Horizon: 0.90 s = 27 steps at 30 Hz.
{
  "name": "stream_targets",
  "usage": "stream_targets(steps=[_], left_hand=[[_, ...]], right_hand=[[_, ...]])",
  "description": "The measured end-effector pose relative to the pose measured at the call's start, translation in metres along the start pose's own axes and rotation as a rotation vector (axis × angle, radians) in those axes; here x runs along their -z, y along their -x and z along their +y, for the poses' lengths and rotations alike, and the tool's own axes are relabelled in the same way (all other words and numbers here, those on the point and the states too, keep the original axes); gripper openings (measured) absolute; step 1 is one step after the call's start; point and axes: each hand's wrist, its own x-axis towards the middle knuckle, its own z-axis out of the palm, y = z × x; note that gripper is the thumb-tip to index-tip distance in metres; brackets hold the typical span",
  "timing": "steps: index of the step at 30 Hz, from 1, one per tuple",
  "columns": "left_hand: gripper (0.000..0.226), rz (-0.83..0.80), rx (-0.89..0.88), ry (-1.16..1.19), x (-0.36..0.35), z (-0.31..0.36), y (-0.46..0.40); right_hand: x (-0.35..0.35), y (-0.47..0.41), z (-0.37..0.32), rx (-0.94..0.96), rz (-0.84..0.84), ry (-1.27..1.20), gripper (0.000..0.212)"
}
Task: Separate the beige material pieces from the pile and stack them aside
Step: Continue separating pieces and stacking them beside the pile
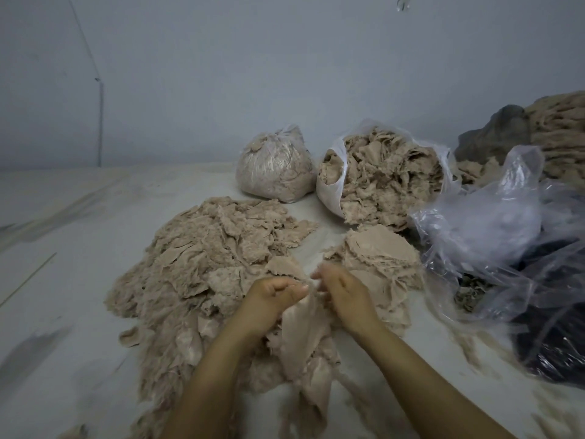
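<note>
— Where's the beige piece (pixel 300 331)?
— Hanging between both hands, above the near edge of the big pile (pixel 202 264).
— Fingers?
— Left hand (pixel 272 299) curled, pinching its top; right hand (pixel 343 296) blurred, cannot tell.
— And the stack (pixel 380 258)?
— Just right of the hands.

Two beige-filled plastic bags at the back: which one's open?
The right bag: mouth gaping, beige pieces spilling out. The left bag is tied shut.
</note>
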Motion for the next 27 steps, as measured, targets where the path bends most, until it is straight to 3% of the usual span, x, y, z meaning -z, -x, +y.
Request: stream_targets(steps=[2, 3, 7, 11, 13, 17, 22, 24, 27], left_hand=[[0.022, 0.039, -0.006, 0.052, -0.002, 0.002, -0.001], [0.025, 0.104, -0.004, 0.075, 0.000, 0.001, -0.002], [0.030, 0.355, 0.046, 0.118, 0.006, -0.011, -0.006], [0.033, 0.582, -0.023, -0.237, 0.028, -0.026, -0.009], [0.029, 0.482, -0.066, -0.356, 0.024, -0.023, -0.007], [0.024, 0.066, -0.027, -0.158, -0.018, -0.012, -0.005], [0.031, 0.043, -0.056, -0.174, -0.028, -0.028, -0.002], [0.028, 0.017, -0.051, -0.119, -0.028, -0.027, -0.003], [0.036, 0.113, -0.053, -0.109, -0.021, -0.026, -0.006]], right_hand=[[-0.006, 0.001, -0.012, 0.066, -0.247, 0.011, 0.025], [-0.008, 0.002, -0.011, 0.062, -0.286, 0.000, 0.028], [-0.004, 0.009, -0.002, -0.001, -0.188, -0.186, 0.041], [0.008, 0.006, 0.000, -0.029, 0.034, -0.291, 0.043], [0.008, 0.007, -0.004, -0.031, 0.021, -0.332, 0.041], [-0.005, 0.005, -0.009, -0.084, 0.079, -0.478, 0.034], [-0.005, 0.007, -0.003, -0.111, 0.045, -0.370, 0.034], [-0.006, 0.007, 0.000, -0.172, 0.110, -0.453, 0.027], [-0.008, 0.003, 0.007, -0.246, 0.240, -0.493, 0.026]])
